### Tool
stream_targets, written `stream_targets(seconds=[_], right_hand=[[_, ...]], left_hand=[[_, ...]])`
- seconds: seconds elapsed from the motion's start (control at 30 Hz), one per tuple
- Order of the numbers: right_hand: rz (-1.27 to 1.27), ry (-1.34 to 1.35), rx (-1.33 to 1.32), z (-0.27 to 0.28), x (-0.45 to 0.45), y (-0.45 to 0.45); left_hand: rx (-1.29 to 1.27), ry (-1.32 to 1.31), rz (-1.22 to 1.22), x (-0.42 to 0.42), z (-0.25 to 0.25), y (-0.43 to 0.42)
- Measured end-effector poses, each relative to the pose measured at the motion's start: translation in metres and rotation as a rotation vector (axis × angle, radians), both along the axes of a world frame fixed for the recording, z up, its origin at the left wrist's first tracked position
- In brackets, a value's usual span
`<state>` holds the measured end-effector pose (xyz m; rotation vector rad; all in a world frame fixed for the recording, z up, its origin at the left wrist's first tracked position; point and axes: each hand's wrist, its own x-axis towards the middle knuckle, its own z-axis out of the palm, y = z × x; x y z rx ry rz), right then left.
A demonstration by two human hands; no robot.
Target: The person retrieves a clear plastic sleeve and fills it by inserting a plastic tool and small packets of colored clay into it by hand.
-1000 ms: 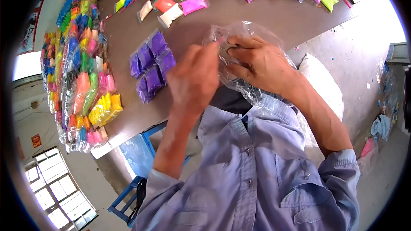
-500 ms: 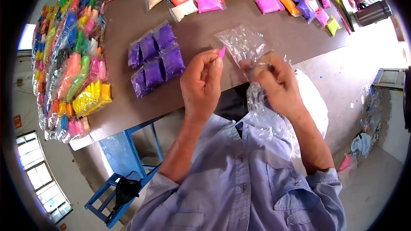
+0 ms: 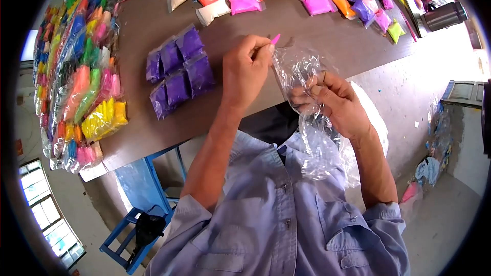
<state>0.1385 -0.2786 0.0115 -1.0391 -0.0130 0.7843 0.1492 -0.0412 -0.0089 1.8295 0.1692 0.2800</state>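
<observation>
My left hand (image 3: 246, 71) is closed in a pinch, and a small pink pointed piece (image 3: 276, 39) sticks out past its fingertips. The upper left edge of a clear plastic bag (image 3: 299, 64) meets these fingertips; I cannot tell whether they grip it too. My right hand (image 3: 340, 101) is closed on the crinkled bag, some fingers showing through the film. More clear plastic (image 3: 317, 148) hangs below it in front of my shirt. Left of my left hand, a block of purple packets (image 3: 176, 69) in two rows lies on the brown table (image 3: 230, 25).
Colourful small packets (image 3: 245, 4) lie along the table's far side. Bagged bundles of coloured packets (image 3: 79, 87) are piled at the left edge. A dark metal cylinder (image 3: 445, 16) stands at the far right. A blue stool frame (image 3: 153, 189) is below the table.
My left hand has moved up and right, bringing the pink piece to the bag's edge. My right hand's fingers have spread along the bag, which has shifted slightly right and down.
</observation>
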Motion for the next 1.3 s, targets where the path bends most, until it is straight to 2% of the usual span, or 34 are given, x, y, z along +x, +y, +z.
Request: stream_targets(seconds=[0.03,0.17,0.23,0.3,0.37,0.57,0.67,0.77,0.83,0.87,0.9,0.97,1.0,1.07,1.1,1.2,1.23,1.3], right_hand=[[0.029,-0.054,-0.085,0.000,-0.001,-0.003],[-0.034,0.007,-0.085,0.004,-0.002,-0.009],[-0.060,-0.026,-0.296,0.010,-0.003,-0.012],[-0.046,-0.047,-0.306,0.009,-0.001,-0.018],[-0.036,-0.068,-0.319,0.008,0.000,-0.022],[-0.070,-0.130,-0.265,0.000,-0.003,-0.016],[-0.052,-0.158,-0.330,0.008,-0.004,-0.014],[-0.029,-0.244,-0.461,0.010,-0.002,-0.020],[-0.035,-0.279,-0.678,0.003,-0.001,-0.031],[-0.034,-0.280,-0.681,-0.006,-0.002,-0.034],[-0.073,-0.368,-0.723,-0.016,-0.003,-0.034],[-0.090,-0.533,-0.889,-0.020,-0.003,-0.042],[-0.087,-0.529,-0.889,-0.011,-0.002,-0.042],[-0.092,-0.691,-1.128,0.015,0.003,-0.040],[-0.171,-0.842,-1.235,0.031,0.004,-0.035],[-0.305,-1.268,-1.152,0.064,0.011,-0.018],[-0.309,-1.267,-1.158,0.075,0.011,-0.011],[-0.197,-1.520,-1.071,0.089,0.012,0.004]], left_hand=[[-0.016,-0.011,-0.004,0.001,0.001,-0.001],[-0.061,-0.004,0.005,0.002,0.003,-0.004],[-0.073,-0.014,0.006,0.003,0.005,-0.003],[-0.084,-0.025,0.004,0.005,0.003,0.000],[0.047,-0.030,-0.014,0.008,-0.003,0.004],[0.019,0.047,-0.077,0.006,0.004,0.003],[0.041,0.004,-0.064,0.006,-0.001,0.001],[0.050,-0.010,0.016,0.006,0.002,0.002],[0.040,-0.049,0.010,0.010,-0.011,0.002],[0.033,-0.088,0.001,0.012,-0.017,0.002],[0.031,-0.087,-0.001,0.011,-0.015,-0.001],[0.236,-0.149,0.033,0.009,-0.012,-0.009],[0.235,-0.144,0.033,0.007,-0.010,-0.010],[0.255,-0.123,0.027,0.007,-0.004,-0.011],[0.257,-0.121,0.028,0.006,-0.004,-0.010],[0.229,-0.121,0.031,0.007,-0.002,-0.013],[0.217,-0.109,0.024,0.007,0.001,-0.014],[0.205,-0.097,0.018,0.007,0.006,-0.013]])
